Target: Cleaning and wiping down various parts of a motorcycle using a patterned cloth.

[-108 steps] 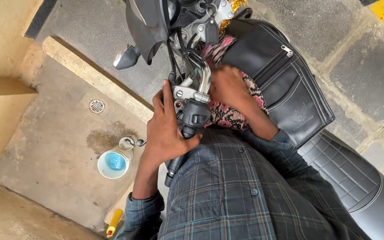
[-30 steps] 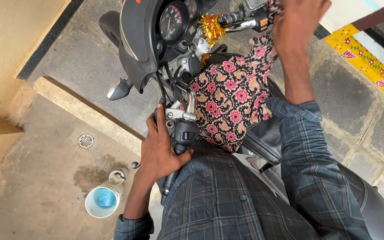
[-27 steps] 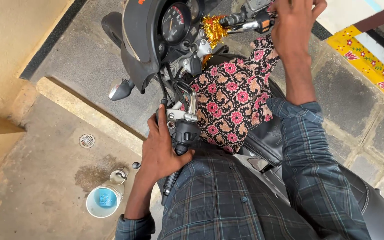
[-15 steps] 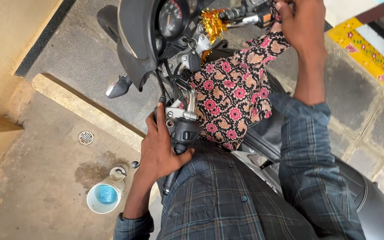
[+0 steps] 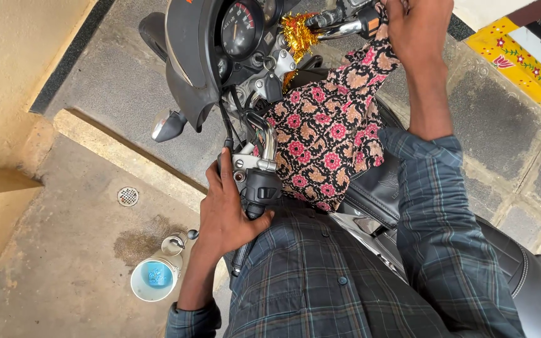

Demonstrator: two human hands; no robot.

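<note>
I look down at a black motorcycle (image 5: pixel 195 56) with its speedometer dial (image 5: pixel 239 28) at the top. My left hand (image 5: pixel 226 213) is wrapped around the left handlebar grip (image 5: pixel 259 191) beside the switch block. My right hand (image 5: pixel 417 28) is up at the right handlebar (image 5: pixel 339 19), gripping the upper end of a black cloth with pink flowers (image 5: pixel 330 138). The cloth hangs down over the fuel tank and a black tank bag (image 5: pixel 380 191). Gold tinsel (image 5: pixel 297 34) is tied near the handlebar centre.
A small white bucket with something blue inside (image 5: pixel 153 278) and a metal cup (image 5: pixel 173 243) stand on the concrete floor at lower left, near a round drain (image 5: pixel 128 196). A raised kerb (image 5: pixel 120 147) runs diagonally. A yellow painted threshold (image 5: pixel 521 53) lies at upper right.
My right hand has lifted from the tank up to the right handlebar, drawing the flowered cloth up with it. The left hand has stayed on its grip while the view shifted.
</note>
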